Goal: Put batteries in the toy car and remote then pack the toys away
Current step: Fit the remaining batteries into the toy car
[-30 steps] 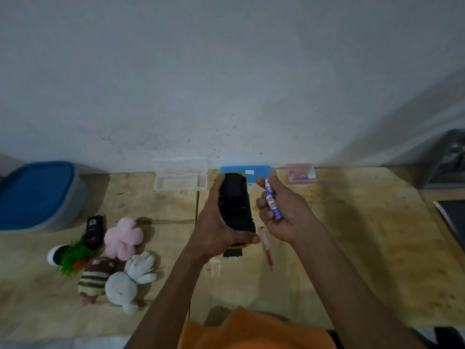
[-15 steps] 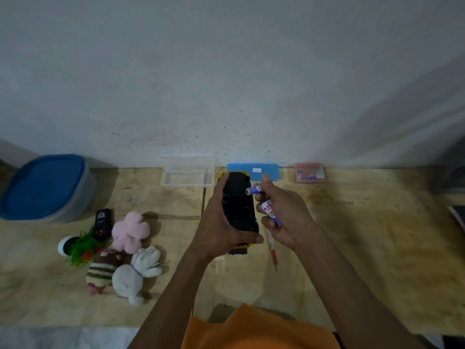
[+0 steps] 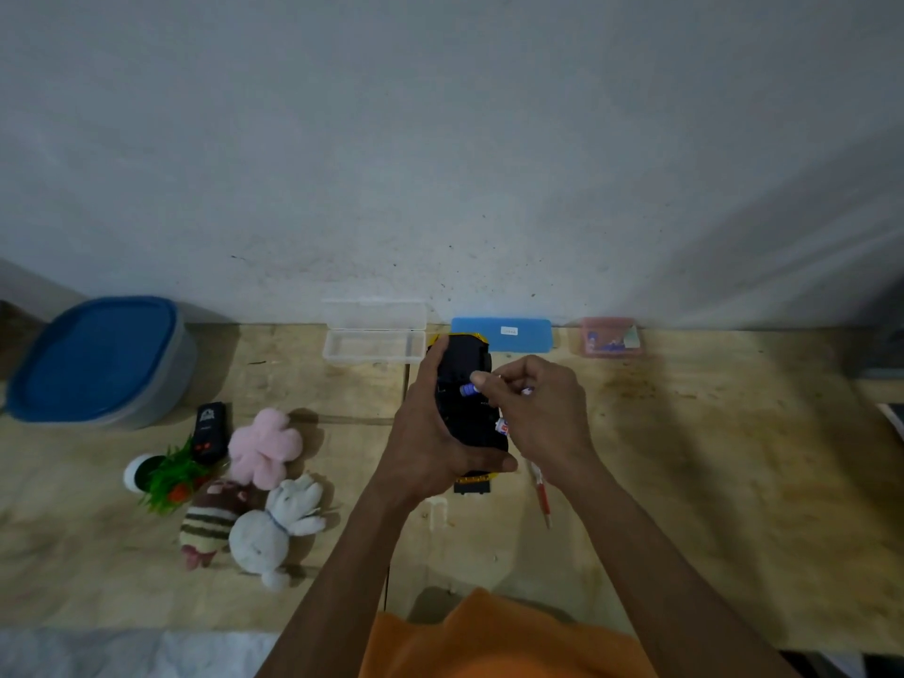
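A: Where do we stand with the toy car (image 3: pixel 464 408)?

B: We hold it belly-up above the table (image 3: pixel 685 482), our left hand (image 3: pixel 425 442) wrapped round its left flank, thumb across the near end. Its long axis runs away from us, toward the wall.

A: And the right hand (image 3: pixel 543 413)?

B: Fingers curled, pinching one battery (image 3: pixel 468 389) at its tip against the car's dark underside. That battery lies crosswise to the car's length, pointing left from our fingertips. A second battery (image 3: pixel 503 426) peeps out lower in the same fist.

A: So what does the next move turn on?

B: We judge it is seating that battery: the bay sits directly under and left of the fingertips, so the right hand is the nearer one and should press leftward and down. We cannot see the bay's contacts or polarity marks, too dark.

A: Room to work?

B: Plenty on the right, where bare table stretches out. A red pen-like tool (image 3: pixel 540 496) lies just under our right wrist, and the blue case (image 3: pixel 504 332) sits beyond the car. The remote (image 3: pixel 210 425) waits well to the left among the plush toys (image 3: pixel 264 486), near the blue-lidded tub (image 3: pixel 98 359)
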Motion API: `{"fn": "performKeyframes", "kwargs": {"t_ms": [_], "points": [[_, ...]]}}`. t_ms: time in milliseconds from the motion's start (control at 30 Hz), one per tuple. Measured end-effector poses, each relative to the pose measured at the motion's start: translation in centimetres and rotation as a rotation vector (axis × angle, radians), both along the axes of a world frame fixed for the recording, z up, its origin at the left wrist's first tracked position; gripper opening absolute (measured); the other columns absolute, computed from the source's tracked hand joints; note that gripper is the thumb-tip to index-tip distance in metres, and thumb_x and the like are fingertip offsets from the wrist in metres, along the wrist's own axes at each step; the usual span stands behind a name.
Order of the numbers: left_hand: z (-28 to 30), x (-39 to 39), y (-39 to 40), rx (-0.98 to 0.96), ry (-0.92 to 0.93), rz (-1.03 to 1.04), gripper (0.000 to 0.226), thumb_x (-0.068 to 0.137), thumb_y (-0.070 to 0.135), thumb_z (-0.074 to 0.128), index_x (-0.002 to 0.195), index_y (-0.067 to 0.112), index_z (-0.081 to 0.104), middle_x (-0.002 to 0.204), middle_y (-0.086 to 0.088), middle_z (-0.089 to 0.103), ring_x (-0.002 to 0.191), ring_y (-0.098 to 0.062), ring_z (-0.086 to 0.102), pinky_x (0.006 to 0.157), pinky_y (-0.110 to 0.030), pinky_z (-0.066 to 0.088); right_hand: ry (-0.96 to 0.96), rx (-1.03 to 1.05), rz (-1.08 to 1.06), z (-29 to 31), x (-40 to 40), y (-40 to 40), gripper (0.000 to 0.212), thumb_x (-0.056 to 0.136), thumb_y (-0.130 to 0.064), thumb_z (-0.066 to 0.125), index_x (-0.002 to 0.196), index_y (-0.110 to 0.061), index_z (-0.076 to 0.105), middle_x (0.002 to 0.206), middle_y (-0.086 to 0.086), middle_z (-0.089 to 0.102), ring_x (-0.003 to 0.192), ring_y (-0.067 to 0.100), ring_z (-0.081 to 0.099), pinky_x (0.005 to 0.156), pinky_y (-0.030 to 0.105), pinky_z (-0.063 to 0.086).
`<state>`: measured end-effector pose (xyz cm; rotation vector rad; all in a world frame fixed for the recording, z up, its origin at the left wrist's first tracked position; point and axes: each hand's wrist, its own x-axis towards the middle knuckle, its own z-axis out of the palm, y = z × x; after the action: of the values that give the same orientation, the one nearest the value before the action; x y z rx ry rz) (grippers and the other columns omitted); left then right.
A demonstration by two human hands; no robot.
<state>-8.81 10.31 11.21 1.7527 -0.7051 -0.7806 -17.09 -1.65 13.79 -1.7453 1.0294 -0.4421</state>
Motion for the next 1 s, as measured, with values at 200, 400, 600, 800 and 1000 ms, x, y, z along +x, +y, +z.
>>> {"fn": "performKeyframes", "kwargs": {"t_ms": [200, 400, 600, 800, 1000], "points": [[-0.5, 0.0, 0.2, 0.000, 0.037, 0.015, 0.141, 0.045, 0.014, 0.102, 0.155, 0.042, 0.018, 0.148, 0.012, 0.047, 0.126, -0.012, 0.058, 0.088, -0.033, 0.060, -0.016, -0.100, 0.008, -0.7, 0.4, 0.0, 0.027, 0.071, -0.033, 0.087, 0.074, -0.010, 0.073, 0.065, -0.005, 0.068, 0.057, 0.002, 0.061, 0.055, 0.017, 0.048], [-0.7, 0.1, 0.1, -0.037, 0.104, 0.019, 0.141, 0.046, 0.003, 0.100, 0.156, 0.040, 0.019, 0.146, 0.012, 0.048, 0.116, -0.006, 0.064, 0.081, -0.028, 0.061, -0.066, -0.148, -0.002, -1.7, 0.8, 0.0, 0.029, 0.066, -0.035, 0.090, 0.068, -0.010, 0.073, 0.063, 0.001, 0.069, 0.057, 0.014, 0.063, 0.055, 0.027, 0.052], [-1.0, 0.2, 0.0, -0.037, 0.123, 0.024, 0.138, 0.047, 0.000, 0.098, 0.156, 0.035, 0.021, 0.144, 0.013, 0.049, 0.116, 0.000, 0.062, 0.084, -0.023, 0.058, 0.030, -0.306, 0.120, -2.2, 0.8, -0.1, 0.026, 0.076, -0.042, 0.082, 0.074, -0.017, 0.076, 0.066, -0.003, 0.065, 0.060, 0.008, 0.059, 0.060, 0.031, 0.052], [-1.2, 0.1, -0.2, -0.054, 0.157, 0.005, 0.133, 0.048, -0.007, 0.096, 0.155, 0.033, 0.026, 0.135, 0.022, 0.051, 0.117, -0.003, 0.063, 0.093, -0.032, 0.058, 0.054, -0.294, 0.204, -2.4, 1.6, -0.1, 0.023, 0.074, -0.035, 0.085, 0.068, -0.015, 0.073, 0.069, -0.001, 0.068, 0.063, 0.012, 0.062, 0.062, 0.037, 0.055], [-1.5, 0.5, -0.1, -0.010, 0.122, 0.047, 0.143, 0.041, 0.011, 0.103, 0.154, 0.042, 0.022, 0.140, 0.017, 0.051, 0.118, -0.014, 0.062, 0.084, -0.040, 0.062, -0.101, 0.315, -0.063, -0.1, 0.9, -1.4, 0.039, 0.086, -0.048, 0.071, 0.079, -0.010, 0.076, 0.061, 0.000, 0.062, 0.048, 0.011, 0.051, 0.043, 0.027, 0.039]]}}
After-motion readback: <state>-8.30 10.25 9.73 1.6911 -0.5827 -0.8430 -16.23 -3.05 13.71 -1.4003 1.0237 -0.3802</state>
